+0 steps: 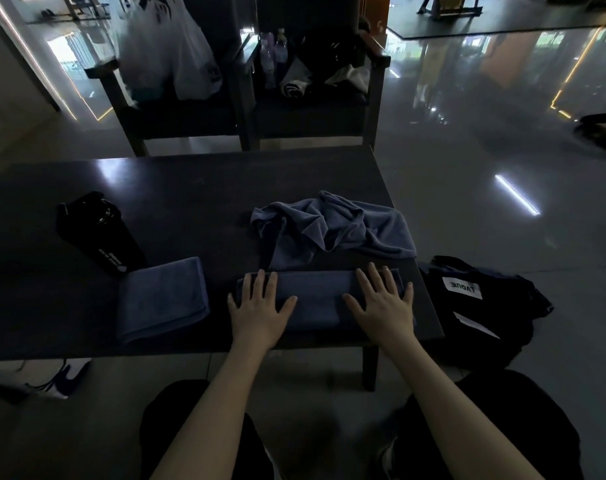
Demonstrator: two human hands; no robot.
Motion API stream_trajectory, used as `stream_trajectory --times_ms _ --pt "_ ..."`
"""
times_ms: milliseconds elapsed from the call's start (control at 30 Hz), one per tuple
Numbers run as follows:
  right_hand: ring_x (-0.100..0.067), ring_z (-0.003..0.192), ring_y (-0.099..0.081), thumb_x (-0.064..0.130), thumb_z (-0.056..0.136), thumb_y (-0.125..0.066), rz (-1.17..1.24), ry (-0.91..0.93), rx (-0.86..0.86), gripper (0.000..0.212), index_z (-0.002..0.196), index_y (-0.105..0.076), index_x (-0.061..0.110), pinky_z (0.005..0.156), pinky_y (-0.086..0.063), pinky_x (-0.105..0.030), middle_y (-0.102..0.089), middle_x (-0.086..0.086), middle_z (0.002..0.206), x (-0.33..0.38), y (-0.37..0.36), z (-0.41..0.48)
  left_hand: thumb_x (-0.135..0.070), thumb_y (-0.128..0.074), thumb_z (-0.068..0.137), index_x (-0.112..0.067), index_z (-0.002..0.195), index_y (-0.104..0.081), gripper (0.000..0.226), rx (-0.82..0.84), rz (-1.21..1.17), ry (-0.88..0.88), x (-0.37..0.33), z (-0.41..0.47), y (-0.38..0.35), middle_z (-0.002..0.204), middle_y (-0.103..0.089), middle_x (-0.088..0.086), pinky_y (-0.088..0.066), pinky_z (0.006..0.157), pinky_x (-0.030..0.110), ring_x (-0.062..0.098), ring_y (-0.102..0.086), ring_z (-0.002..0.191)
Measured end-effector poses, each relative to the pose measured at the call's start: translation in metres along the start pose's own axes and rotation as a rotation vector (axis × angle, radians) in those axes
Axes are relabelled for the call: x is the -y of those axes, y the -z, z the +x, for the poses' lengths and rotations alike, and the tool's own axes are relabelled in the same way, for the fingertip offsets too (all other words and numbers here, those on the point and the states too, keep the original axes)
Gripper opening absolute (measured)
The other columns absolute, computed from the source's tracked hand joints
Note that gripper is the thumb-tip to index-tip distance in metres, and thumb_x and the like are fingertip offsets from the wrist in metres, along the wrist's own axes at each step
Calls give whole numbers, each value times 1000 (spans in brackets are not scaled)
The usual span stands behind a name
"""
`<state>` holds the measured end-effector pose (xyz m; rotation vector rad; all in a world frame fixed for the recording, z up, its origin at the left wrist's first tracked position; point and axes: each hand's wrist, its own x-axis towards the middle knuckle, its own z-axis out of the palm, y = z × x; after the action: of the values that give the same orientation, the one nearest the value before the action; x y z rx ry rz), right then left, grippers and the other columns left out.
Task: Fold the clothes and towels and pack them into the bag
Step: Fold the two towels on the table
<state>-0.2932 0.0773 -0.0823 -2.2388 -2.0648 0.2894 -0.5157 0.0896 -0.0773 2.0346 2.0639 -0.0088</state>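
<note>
a folded blue towel (315, 299) lies as a long flat band at the near edge of the dark table (190, 188), with the left hand (260, 306) and right hand (384, 306) pressing on its ends, fingers straight and spread. a crumpled blue towel (332, 226) lies just behind it, another folded towel (163, 299) to the left beside a black bottle (97, 233), and a black bag (481, 313) on the floor to the right.

Towels, blue: 3. Folded towel (163, 299), long towel (315, 299), crumpled towel (332, 226).
Hands: 2. Left hand (260, 308), right hand (386, 308).
Black bottle (100, 233): 1.
Table (190, 188): 1.
Chairs: 2. Left chair (177, 123), right chair (312, 119).
Black bag (474, 317) on floor: 1.
White plastic bag (166, 46): 1.
Shoe (62, 379): 1.
Small bottles (273, 53) on right chair: count unclear.
</note>
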Motion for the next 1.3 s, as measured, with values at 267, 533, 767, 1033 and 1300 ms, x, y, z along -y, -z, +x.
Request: stream_trajectory --times_ms 267,533,767,1033,1300 --pt "-16 147 6 60 95 -19 -3 52 27 65 151 -6 30 115 4 -53 3 6 160 -4 4 -6 -56 -23 97 -22 153 -8 67 -61 -95 144 4 -20 -3 160 -1 12 -12 117 47 31 -3 146" --pt "-17 147 5 59 95 -21 29 50 38 65 151 -7 29 116 1 -53 3 6 160 -4 6 -11 -44 -62 88 0 145 -21 82 2 -279 409 -4 -23 25 134 -44 19 -47 85 39 33 -51 117" --pt "-16 147 6 57 96 -22 31 60 52 65 152 -6 28 117 2 -51 3 5 160 -5 7 -20 -34 -76 74 -8 137 -38 78 131 -574 527 5 -13 44 121 -57 14 -49 74 33 29 -59 99" --pt "-16 147 -2 45 99 -33 137 88 12 56 149 -21 26 117 -2 -47 -9 4 159 -11 7 -21 -13 -71 84 -13 146 -31 74 -387 -783 15 -28 -43 42 114 -62 5 -42 76 16 13 -59 97" --pt "-18 135 -38 14 98 -44 624 46 -136 29 114 -67 6 115 -14 -36 -51 -6 139 -22 14 -21 -18 -74 81 -11 99 -67 20 -521 -665 -269 -82 -50 27 88 -71 2 -52 65 21 14 -67 78"
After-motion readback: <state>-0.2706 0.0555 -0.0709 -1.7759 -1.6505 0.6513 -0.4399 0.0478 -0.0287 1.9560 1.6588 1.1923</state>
